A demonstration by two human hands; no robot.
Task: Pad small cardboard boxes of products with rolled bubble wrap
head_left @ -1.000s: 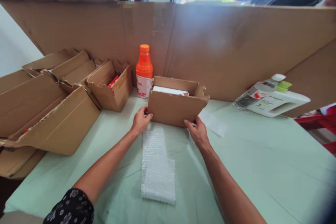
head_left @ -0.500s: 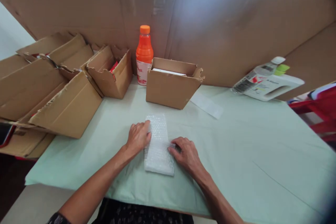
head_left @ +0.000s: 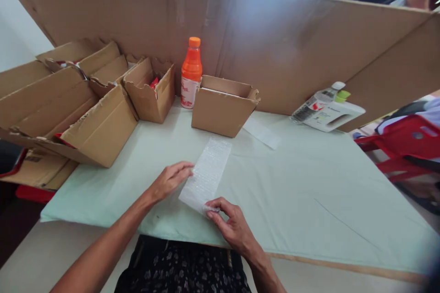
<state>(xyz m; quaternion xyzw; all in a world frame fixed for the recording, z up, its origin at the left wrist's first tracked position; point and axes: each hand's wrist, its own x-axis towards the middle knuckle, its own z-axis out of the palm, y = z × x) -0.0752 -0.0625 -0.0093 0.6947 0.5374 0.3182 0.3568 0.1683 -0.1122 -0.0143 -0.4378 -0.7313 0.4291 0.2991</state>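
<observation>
A strip of clear bubble wrap (head_left: 209,167) lies on the pale green cloth at a slant, its far end leaning right. My right hand (head_left: 231,222) pinches its near right corner between thumb and fingers, and the film is bunched there. At the strip's left edge, my left hand (head_left: 173,178) reaches in with its fingers stretched out, the tips at or just touching the edge. Beyond the strip stands an open cardboard box (head_left: 220,112) with something white inside its rim.
Several open cardboard boxes (head_left: 113,128) crowd the left side. An orange bottle (head_left: 191,71) stands behind the middle box. A clear plastic strip (head_left: 261,132) lies to its right. Farther right lean a clear bottle (head_left: 314,105) and a white jug (head_left: 338,114). A cardboard wall (head_left: 292,50) closes the back.
The bubble wrap has turned from nearly straight to slanted, and its folded near part now lies flatter. My right hand has come nearer and taken its corner. My left fingers have straightened. The camera has shifted.
</observation>
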